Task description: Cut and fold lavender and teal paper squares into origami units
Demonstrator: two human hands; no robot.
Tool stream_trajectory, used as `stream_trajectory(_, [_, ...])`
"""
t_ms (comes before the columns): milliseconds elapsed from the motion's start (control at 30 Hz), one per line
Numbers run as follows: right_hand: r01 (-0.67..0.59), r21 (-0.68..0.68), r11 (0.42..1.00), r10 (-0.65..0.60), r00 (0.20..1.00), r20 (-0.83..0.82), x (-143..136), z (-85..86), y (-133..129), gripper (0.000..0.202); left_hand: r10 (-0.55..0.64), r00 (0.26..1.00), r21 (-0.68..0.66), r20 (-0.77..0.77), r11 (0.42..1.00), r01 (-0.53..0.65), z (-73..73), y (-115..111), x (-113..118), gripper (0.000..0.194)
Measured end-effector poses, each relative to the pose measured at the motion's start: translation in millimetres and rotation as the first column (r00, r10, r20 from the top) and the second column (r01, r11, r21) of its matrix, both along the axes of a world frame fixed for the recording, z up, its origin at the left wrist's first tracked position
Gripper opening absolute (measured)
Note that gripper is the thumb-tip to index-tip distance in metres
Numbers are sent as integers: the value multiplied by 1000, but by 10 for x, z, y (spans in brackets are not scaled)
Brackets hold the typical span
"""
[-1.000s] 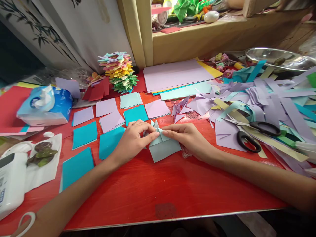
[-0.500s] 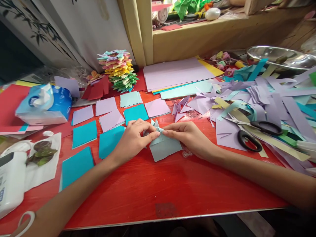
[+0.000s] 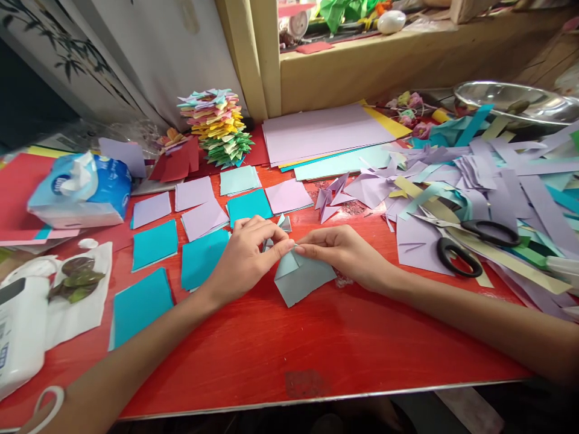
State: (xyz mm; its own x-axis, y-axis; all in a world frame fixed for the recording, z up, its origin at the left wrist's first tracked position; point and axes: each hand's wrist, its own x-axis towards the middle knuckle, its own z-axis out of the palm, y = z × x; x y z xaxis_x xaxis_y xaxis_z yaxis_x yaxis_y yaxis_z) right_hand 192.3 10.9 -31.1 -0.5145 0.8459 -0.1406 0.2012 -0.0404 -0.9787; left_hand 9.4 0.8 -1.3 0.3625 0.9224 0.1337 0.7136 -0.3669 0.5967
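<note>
A pale blue-green paper (image 3: 301, 277), partly folded, is held between both hands over the red table (image 3: 253, 367). My left hand (image 3: 256, 250) pinches its upper left part between thumb and fingers. At its top edge my right hand (image 3: 341, 250) grips it, thumb close to the left thumb. A small folded point of the paper stands up behind the fingertips. Just beyond and to the left lie stacks of teal squares (image 3: 248, 207) and lilac squares (image 3: 288, 196). The folds beneath the fingers are partly hidden.
Black-handled scissors (image 3: 459, 256) lie on lilac paper strips (image 3: 502, 193) at the right. A tissue pack (image 3: 81, 190) and white device (image 3: 20, 331) are at the left. Behind stand a colourful folded-paper stack (image 3: 219, 129) and a metal bowl (image 3: 520, 105).
The held paper has turned a little, its lower corner now pointing further down towards me. The right fingers have shifted slightly over its top edge. Both hands keep hold of it.
</note>
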Motion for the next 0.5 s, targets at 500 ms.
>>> stream_trajectory(500, [262, 0, 965, -252, 930, -268, -12, 10, 36, 29, 229, 970, 240, 87, 940, -243, 66, -36, -19, 18])
